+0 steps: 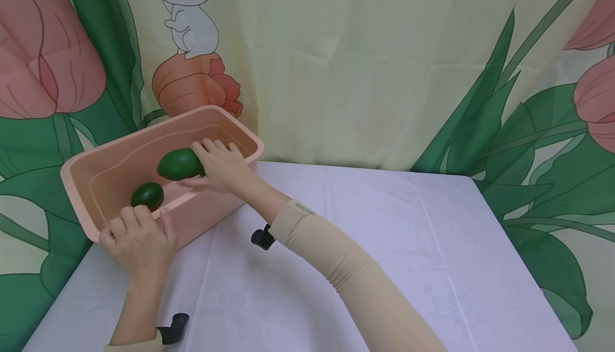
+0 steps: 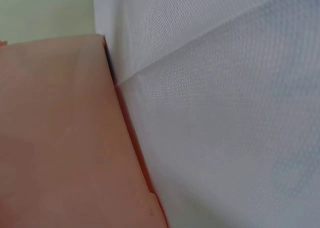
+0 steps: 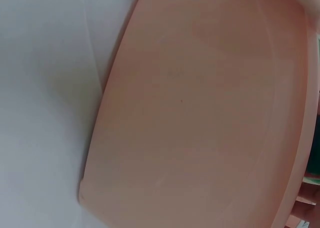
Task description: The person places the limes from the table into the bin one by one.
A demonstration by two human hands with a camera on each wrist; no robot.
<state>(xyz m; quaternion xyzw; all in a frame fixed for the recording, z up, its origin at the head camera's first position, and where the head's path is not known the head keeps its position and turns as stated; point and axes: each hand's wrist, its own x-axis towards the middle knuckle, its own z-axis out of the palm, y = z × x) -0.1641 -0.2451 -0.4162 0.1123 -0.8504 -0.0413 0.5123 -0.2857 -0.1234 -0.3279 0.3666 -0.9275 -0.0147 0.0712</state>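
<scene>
A pink plastic bin (image 1: pixel 206 210) stands on the table at the left in the head view, its long side angled toward me. My right hand (image 1: pixel 221 167) reaches over the near rim and grips a smooth green avocado-shaped fruit (image 1: pixel 179 165) by its right end, inside the bin's opening. Lower in the bin lies a smaller, darker green oval fruit (image 1: pixel 148 196), partly hidden by the near wall. My left hand (image 1: pixel 141 240) holds the near rim at its left end, fingers curled over the edge. The bin's outer wall (image 2: pixel 55 133) fills the left of the left wrist view.
A white cloth covers the table (image 1: pixel 384 256), reaching right of the bin. Behind hangs a pale curtain (image 1: pixel 346 69) printed with tulips and a white cartoon animal. Black wrist-camera mounts (image 1: pixel 174 329) stick out from both wrists.
</scene>
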